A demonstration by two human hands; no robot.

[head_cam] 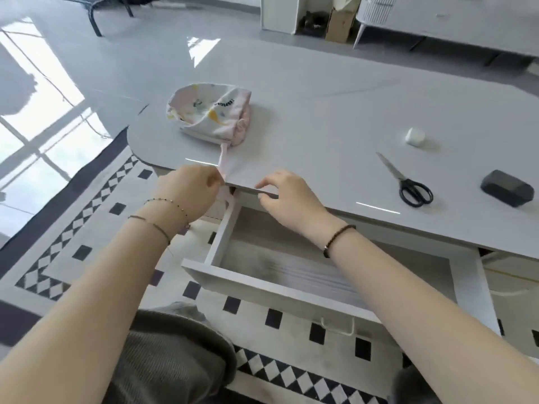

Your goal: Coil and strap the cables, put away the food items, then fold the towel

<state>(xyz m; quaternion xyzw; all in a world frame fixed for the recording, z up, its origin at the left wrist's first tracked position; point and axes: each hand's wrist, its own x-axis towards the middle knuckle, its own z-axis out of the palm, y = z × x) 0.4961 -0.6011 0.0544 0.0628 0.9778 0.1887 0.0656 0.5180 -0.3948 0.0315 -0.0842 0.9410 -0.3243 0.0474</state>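
Head view. Fabric pouch (210,112) sits on the worktop (320,126) near its rounded left end, mouth open, printed pattern outward. Its pink cord (223,158) runs from the pouch to the near edge of the worktop and over it.

Left hand (186,191): at the worktop edge, fingers (211,177) curled tight round the pink cord.

Right hand (288,196): just right of the left, fingers (269,182) loosely bent, tips resting on the worktop edge; nothing seen in its hold.

Drawer (262,275) below the hands stands pulled out.

Further right on the worktop: scissors (408,182) lying closed, a small white object (415,137) beyond them, a dark grey block (507,188) near the edge.

Checkered rug (87,211) on the floor.
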